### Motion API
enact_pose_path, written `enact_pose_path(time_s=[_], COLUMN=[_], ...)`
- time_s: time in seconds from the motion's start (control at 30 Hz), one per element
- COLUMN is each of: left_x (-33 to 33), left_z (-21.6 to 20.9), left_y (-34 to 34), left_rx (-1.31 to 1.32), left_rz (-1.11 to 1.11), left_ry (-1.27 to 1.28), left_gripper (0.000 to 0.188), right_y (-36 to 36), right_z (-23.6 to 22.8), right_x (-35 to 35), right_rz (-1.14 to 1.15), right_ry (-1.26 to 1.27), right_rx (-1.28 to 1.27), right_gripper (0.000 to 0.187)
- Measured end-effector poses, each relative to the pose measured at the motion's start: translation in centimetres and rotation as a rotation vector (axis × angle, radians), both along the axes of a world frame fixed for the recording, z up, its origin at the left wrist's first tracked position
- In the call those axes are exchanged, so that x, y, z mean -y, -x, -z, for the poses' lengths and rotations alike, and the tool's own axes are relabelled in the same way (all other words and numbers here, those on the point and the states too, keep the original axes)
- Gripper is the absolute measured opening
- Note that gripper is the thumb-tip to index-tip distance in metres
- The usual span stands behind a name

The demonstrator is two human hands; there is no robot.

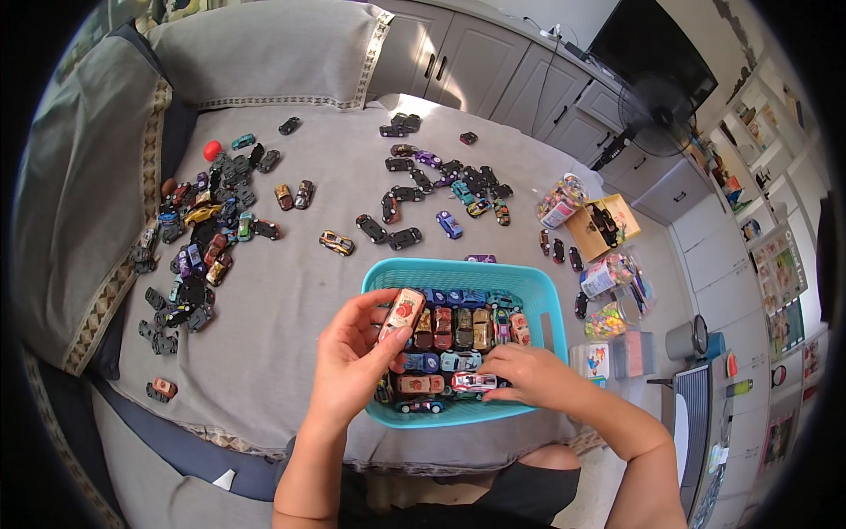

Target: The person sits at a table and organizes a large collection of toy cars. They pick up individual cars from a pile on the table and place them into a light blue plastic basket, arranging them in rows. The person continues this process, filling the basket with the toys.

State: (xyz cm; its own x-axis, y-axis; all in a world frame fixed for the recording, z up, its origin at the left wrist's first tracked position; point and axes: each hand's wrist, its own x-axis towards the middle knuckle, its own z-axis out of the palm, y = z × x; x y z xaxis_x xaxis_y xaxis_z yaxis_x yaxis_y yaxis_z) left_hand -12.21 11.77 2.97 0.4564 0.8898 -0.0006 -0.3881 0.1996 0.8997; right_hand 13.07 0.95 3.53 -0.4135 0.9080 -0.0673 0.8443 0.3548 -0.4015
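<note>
Left hand (352, 353) lifted just above the near-left corner of the turquoise basket (529, 284), thumb and fingers closed around a small red-and-cream toy car (402, 315), held nose-up and tilted. Right hand (529, 375) down inside the basket at its near-right side, fingertips pinched on a white-and-red toy car (473, 382) lying among the others; grip looks light, the palm hides part of it. Hands apart, each busy with its own car. Basket sits on the grey-covered bed (291, 300) near its front edge, directly before the person, and is packed with rows of toy cars (458, 328) side by side, mostly red, blue and brown. Farther out: a dense scatter of loose cars on the left (198, 242), a second cluster toward the back (441, 181), a few strays between. A red ball (211, 150) lies near the left pile. To the right, a small yellow box (608, 225) with dark cars in it, and clear jars of colourful bits (617, 273). Risks, as judged: the lifted car is held by the fingertips only and could slip, knocking the tidy rows askew; the right hand pressing down near the rim could tip or shove the basket, which stands close to the bed's edge; rows are tight, so forcing a car in may pop neighbours out.
</note>
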Motion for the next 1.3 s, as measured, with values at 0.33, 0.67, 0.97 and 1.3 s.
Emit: enact_pose_path(time_s=[0.33,0.67,0.97,1.3], left_x=[0.0,0.9,1.8,1.6], left_z=[-0.1,0.1,-0.5,-0.4], left_y=[0.1,-0.2,-0.8,-0.9], left_rx=[-0.031,-0.196,-0.376,-0.432], left_rz=[-0.009,0.094,0.384,0.340], left_ry=[0.000,-0.146,-0.240,-0.265], left_gripper=[0.038,0.035,0.030,0.037], right_y=[1.3,1.0,3.1,0.6], right_z=[0.6,-1.1,-2.6,-1.2], right_x=[-0.9,-1.3,-2.2,0.6], right_rz=[-0.026,0.224,-0.032,0.114], right_ry=[-0.104,-0.035,-0.319,0.006], right_rx=[0.162,-0.075,-0.242,-0.114], right_gripper=[0.038,0.038,0.045,0.031])
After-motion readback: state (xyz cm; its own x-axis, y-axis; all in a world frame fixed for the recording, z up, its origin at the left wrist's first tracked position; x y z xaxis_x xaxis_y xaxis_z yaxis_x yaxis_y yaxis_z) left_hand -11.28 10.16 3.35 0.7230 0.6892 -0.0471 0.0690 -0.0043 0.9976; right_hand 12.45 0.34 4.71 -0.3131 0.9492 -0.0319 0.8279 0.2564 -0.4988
